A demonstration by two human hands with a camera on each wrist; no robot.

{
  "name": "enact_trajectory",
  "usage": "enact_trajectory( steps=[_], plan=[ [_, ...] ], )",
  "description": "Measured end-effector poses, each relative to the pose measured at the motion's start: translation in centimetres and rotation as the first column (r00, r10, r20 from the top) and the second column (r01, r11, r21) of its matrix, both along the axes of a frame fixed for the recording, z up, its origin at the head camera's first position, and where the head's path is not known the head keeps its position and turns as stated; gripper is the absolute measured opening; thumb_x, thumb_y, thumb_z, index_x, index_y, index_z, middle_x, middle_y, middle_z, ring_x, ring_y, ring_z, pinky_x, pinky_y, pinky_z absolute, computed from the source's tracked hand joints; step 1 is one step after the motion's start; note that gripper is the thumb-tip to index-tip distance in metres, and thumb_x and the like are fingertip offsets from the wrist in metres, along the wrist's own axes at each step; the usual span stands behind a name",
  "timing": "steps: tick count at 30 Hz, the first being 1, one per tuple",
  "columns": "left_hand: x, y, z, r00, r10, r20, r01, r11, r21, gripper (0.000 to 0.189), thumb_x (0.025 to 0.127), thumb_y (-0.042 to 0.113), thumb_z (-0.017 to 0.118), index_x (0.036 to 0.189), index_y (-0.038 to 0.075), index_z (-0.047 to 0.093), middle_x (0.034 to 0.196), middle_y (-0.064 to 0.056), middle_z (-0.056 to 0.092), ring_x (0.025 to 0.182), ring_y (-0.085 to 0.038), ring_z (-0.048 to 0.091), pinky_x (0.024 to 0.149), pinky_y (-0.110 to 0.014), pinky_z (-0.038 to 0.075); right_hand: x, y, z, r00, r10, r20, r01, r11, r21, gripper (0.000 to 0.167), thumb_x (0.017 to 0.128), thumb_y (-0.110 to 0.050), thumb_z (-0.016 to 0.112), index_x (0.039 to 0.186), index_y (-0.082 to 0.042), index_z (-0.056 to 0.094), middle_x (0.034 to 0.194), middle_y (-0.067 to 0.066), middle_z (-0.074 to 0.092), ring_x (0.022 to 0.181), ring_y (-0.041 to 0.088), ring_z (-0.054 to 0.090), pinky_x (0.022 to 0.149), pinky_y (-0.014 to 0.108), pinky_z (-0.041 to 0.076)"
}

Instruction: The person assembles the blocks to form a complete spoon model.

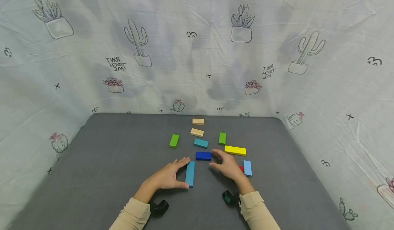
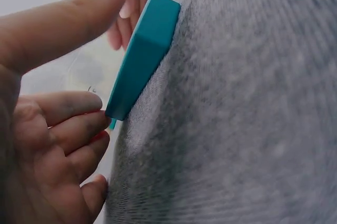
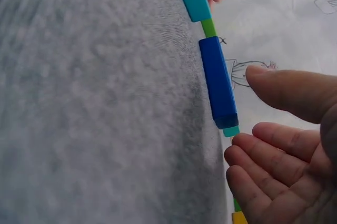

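Note:
A teal-blue block (image 1: 189,174) lies lengthwise on the grey table, beside my left hand (image 1: 168,176). The hand is spread along its left side, thumb by the near end and fingertips by the far end. In the left wrist view the fingertips meet or nearly meet one end of the block (image 2: 142,56), while the thumb extends above without a visible grip. My right hand (image 1: 227,165) is just right of a dark blue block (image 1: 203,156), thumb and fingers parted. The right wrist view has this blue block (image 3: 217,79) apart from the thumb, with nothing held.
Beyond the hands lie a teal block (image 1: 201,143), two wooden blocks (image 1: 197,132), (image 1: 198,121), and green blocks (image 1: 174,141), (image 1: 222,138). A yellow block (image 1: 235,150) and light blue block (image 1: 247,168) are right; a red block (image 1: 241,168) is partly hidden behind my right wrist.

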State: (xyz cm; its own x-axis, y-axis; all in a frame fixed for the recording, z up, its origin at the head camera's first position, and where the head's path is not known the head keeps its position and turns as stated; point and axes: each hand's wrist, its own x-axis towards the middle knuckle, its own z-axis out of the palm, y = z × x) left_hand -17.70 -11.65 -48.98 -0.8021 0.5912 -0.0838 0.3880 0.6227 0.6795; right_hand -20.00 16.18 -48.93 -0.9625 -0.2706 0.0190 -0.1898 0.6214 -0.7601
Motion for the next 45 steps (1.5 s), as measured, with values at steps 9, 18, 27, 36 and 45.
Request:
enact_trajectory(
  steps=[9,18,27,36,45],
  plan=[
    [0.1,0.0,-0.5,1.0,-0.005,-0.008,0.005,1.0,-0.004,0.098,0.074,0.055,0.074,0.15,0.012,0.03,0.155,-0.01,0.028,0.143,-0.037,0.023,0.113,-0.056,0.023,-0.8,-0.2,-0.8,1.0,0.014,0.002,-0.014,0.999,-0.043,0.053,0.084,-0.019,0.072,0.133,-0.007,0.055,0.132,0.01,0.057,0.119,0.027,0.055,0.102,0.046,0.044],
    [0.1,0.1,-0.9,1.0,0.02,-0.008,-0.02,0.999,-0.027,0.101,0.071,0.055,0.077,0.15,0.014,0.03,0.155,-0.01,0.029,0.142,-0.043,0.021,0.112,-0.059,0.024,-1.0,-0.3,-1.4,0.998,0.023,-0.059,-0.023,1.0,-0.003,0.047,0.085,-0.018,0.071,0.129,-0.009,0.059,0.13,0.011,0.058,0.117,0.028,0.056,0.101,0.049,0.043],
    [0.3,0.2,-0.9,0.999,0.049,-0.02,-0.049,0.998,-0.028,0.1,0.07,0.053,0.078,0.149,0.014,0.033,0.153,-0.012,0.032,0.138,-0.049,0.024,0.107,-0.063,0.028,-1.2,-0.7,-2.0,0.993,0.004,-0.116,-0.001,1.0,0.025,0.042,0.085,-0.017,0.071,0.125,-0.011,0.063,0.128,0.009,0.061,0.118,0.027,0.055,0.101,0.049,0.043],
    [0.2,0.4,-0.9,0.998,0.054,-0.04,-0.055,0.998,-0.022,0.098,0.069,0.052,0.079,0.148,0.012,0.035,0.151,-0.012,0.036,0.138,-0.044,0.028,0.11,-0.057,0.029,-1.2,-1.1,-2.0,0.985,-0.045,-0.166,0.048,0.999,0.019,0.034,0.083,-0.015,0.073,0.116,-0.009,0.066,0.116,0.009,0.065,0.107,0.026,0.059,0.096,0.047,0.047],
    [0.1,0.6,-0.8,0.998,0.042,-0.052,-0.043,0.999,-0.02,0.098,0.07,0.052,0.079,0.148,0.012,0.035,0.151,-0.009,0.038,0.138,-0.043,0.029,0.111,-0.054,0.03,-1.3,-1.4,-2.0,0.985,-0.065,-0.159,0.064,0.998,-0.013,0.03,0.081,-0.011,0.074,0.111,-0.01,0.067,0.106,0.005,0.067,0.096,0.02,0.061,0.089,0.043,0.051]
  ],
)
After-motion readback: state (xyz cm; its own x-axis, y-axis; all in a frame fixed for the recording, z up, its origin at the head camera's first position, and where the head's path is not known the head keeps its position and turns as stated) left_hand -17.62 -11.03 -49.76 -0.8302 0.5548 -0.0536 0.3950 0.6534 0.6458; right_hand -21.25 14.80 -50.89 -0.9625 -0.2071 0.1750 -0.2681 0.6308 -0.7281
